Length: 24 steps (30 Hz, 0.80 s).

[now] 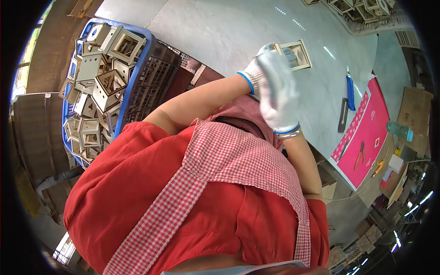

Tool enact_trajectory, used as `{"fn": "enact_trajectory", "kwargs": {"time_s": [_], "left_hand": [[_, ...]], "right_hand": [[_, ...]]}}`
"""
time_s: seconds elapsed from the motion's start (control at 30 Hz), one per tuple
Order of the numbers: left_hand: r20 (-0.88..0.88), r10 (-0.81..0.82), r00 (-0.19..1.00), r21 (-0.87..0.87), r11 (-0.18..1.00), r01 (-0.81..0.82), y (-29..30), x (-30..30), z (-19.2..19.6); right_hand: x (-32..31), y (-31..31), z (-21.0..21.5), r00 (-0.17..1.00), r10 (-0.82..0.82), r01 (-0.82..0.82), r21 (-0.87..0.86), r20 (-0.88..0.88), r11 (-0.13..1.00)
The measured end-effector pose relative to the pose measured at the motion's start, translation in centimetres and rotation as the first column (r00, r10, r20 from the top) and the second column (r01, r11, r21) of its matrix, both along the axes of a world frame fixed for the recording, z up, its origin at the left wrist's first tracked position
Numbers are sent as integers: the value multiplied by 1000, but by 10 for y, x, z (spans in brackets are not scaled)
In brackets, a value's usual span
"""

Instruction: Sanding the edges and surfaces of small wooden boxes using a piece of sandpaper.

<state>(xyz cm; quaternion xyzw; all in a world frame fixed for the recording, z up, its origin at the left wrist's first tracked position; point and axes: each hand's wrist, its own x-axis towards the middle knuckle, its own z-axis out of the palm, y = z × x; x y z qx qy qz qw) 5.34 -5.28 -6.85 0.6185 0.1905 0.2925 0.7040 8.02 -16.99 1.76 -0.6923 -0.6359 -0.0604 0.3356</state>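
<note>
A small pale wooden box point(302, 60) with open sides is tilted over the grey worktable. My left hand point(253, 75), in a white knit glove with a blue cuff, grips the box's near left side. Part of that hand is covered by my right hand point(281, 101), which is gloved the same way and crosses in front of it. Motion smears the right fingers, so I cannot make out whether they hold anything. They are close to the box's left edge.
A blue crate point(149, 50) heaped with similar wooden boxes point(94, 68) stands at left. On the table's right lie a blue-handled knife point(350, 94), a dark flat bar point(342, 115) and a pink sheet point(366, 133) bearing pliers point(360, 156). More boxes point(362, 9) sit far right.
</note>
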Motion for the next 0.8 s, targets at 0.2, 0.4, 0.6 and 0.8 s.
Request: {"fn": "enact_trajectory", "kwargs": {"time_s": [0.2,0.4,0.6,0.8], "left_hand": [[-261,-28,965,688,696,206,15,7,-33],[-111,-95,989,884,445,142,45,-7,-50],[-173,-169,970,862,451,232,41,-24,19],[-224,-87,971,902,359,241,32,-23,3]], "right_hand": [[31,11,-19,906,-307,289,104,290,952],[19,39,39,998,64,-63,65,-11,996],[88,62,47,978,-150,67,-463,-145,884],[61,56,75,718,-670,395,-682,-189,616]]}}
